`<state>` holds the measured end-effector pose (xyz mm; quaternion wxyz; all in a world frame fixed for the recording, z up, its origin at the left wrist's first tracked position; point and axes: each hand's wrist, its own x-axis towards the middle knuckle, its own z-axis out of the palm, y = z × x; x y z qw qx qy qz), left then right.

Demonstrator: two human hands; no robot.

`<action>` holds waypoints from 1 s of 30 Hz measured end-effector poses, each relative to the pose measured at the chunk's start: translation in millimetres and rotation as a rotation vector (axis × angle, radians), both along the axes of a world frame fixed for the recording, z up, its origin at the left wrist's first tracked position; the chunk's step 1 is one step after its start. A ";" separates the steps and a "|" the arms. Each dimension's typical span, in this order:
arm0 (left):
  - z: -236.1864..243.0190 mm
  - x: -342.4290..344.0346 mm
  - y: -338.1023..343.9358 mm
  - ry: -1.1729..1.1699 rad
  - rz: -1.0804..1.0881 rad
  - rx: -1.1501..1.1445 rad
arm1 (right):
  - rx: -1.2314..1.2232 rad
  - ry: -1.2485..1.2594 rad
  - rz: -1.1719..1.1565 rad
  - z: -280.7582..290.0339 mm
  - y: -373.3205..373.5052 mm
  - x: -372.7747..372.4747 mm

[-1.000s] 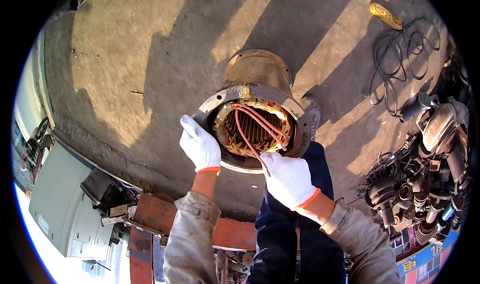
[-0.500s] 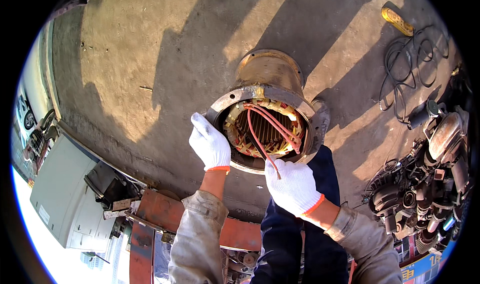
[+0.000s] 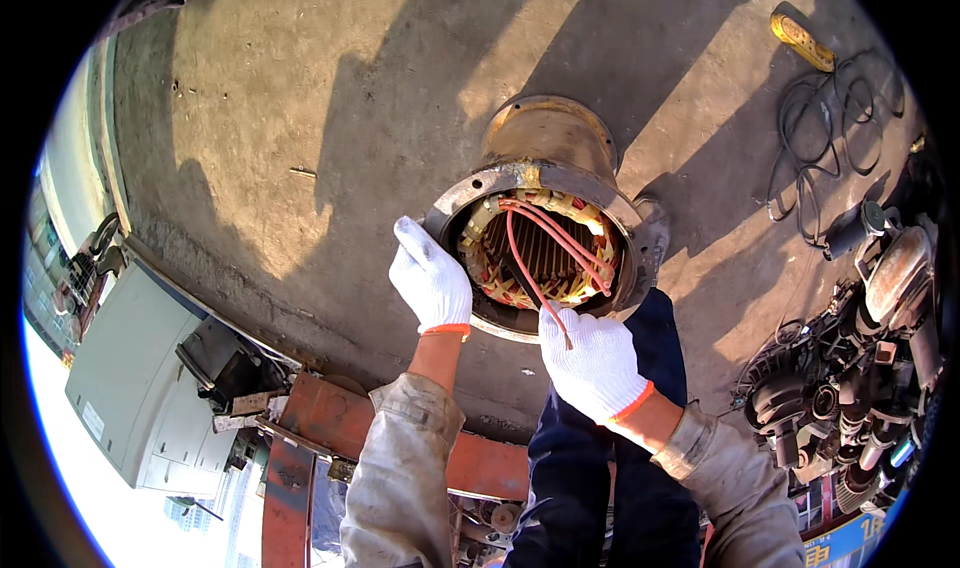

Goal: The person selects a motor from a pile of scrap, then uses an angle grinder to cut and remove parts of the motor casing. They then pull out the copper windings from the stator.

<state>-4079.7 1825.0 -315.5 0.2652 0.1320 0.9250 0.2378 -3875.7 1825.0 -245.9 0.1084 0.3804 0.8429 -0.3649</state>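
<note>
Stator (image 3: 545, 253) dead ahead, axis upright; L hand (image 3: 430, 278) rests open on rim, R hand (image 3: 592, 360) nearer, pinching red wire (image 3: 530, 278).

Bare concrete floor (image 3: 330, 98) in hard sunlight with long dark shadows, a yellow tool (image 3: 802, 38) and tangled black cable (image 3: 830, 148) near its upper right edge, dark machine parts (image 3: 850, 388) piled along the right, a grey cabinet (image 3: 135, 388) and rust-red steel beams (image 3: 340, 428) lower left.
</note>
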 end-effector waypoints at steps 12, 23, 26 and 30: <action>-6.4 -0.1 2.8 0.027 0.030 0.046 | -0.023 -0.019 0.010 7.1 -1.7 1.8; -0.9 -3.6 2.2 -0.018 0.013 -0.045 | -0.076 0.008 -0.119 6.2 -8.4 -7.2; 1.6 2.7 5.8 0.008 0.023 -0.006 | -0.024 0.021 -0.080 1.3 -4.7 -12.1; -8.5 -5.4 -1.4 0.046 -0.040 -0.045 | -0.076 0.015 -0.087 4.7 -3.7 -14.7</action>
